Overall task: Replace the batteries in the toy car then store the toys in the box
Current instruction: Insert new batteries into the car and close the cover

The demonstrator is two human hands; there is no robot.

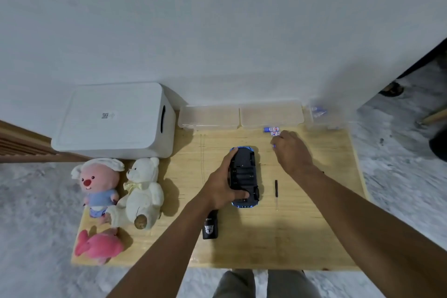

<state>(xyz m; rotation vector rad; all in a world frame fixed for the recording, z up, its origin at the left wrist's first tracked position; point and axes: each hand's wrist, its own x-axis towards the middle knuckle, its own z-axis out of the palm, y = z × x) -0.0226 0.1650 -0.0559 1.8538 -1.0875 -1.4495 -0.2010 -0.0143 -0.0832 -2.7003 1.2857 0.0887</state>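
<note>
Battery swap under way: the left hand (219, 189) grips the upturned toy car (244, 174) at frame centre while the right hand (291, 150), grip unclear, reaches the batteries (272, 129) upper right; next, seat them by polarity

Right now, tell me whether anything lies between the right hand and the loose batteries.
Nothing visible does: the right hand is right beside the batteries, which lie on the table before the clear containers.
</note>
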